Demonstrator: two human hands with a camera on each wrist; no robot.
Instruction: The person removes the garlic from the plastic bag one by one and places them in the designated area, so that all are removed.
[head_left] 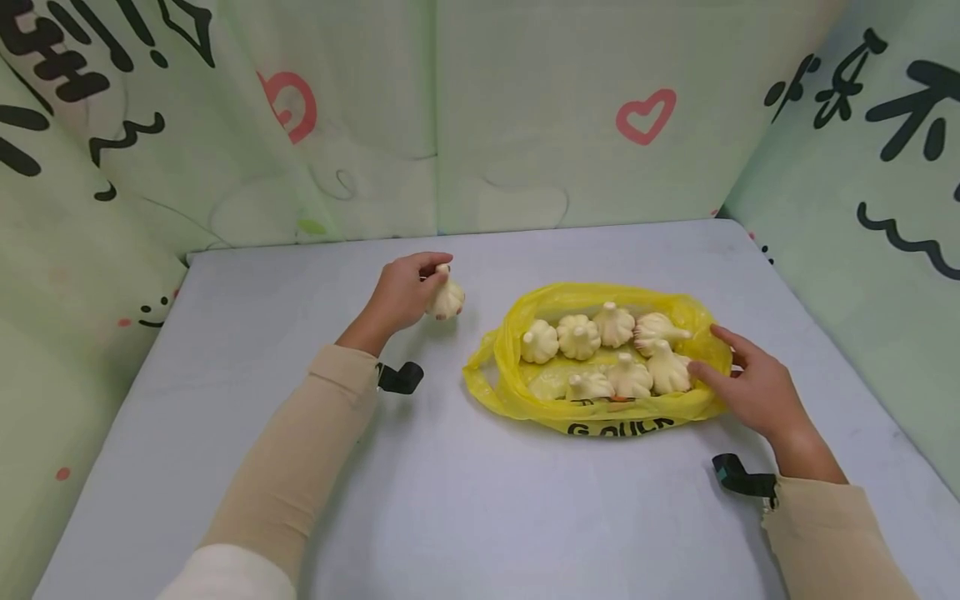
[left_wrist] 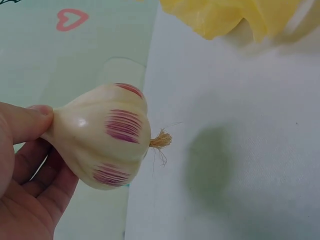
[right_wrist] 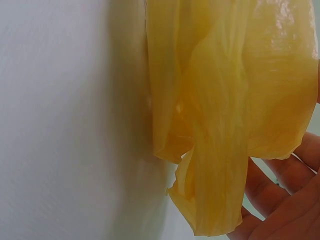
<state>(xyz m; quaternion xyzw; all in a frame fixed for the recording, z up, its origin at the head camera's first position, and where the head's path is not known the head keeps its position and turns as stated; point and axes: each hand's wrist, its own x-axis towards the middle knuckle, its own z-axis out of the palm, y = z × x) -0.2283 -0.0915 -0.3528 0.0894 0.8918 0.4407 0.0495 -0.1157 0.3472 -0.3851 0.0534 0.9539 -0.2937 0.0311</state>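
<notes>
My left hand (head_left: 405, 292) holds a garlic bulb (head_left: 447, 298) above the table, left of the yellow plastic bag (head_left: 525, 408). In the left wrist view, thumb and fingers pinch that bulb (left_wrist: 100, 137) by its stem; purple streaks mark its skin and its roots point away from the hand. Several more garlic bulbs (head_left: 579, 336) lie inside the open-mouthed bag. At the bag's right side, my right hand (head_left: 757, 387) grips the rim, thumb on the inner side and fingers outside. The right wrist view has the bag's yellow folds (right_wrist: 220, 125) beside the fingers.
The white table (head_left: 510, 517) carries the bag on its right half. Behind it hangs a pale green printed curtain (head_left: 510, 117), with more of it along the left and right sides. Black wrist cameras (head_left: 401, 378) sit on both wrists.
</notes>
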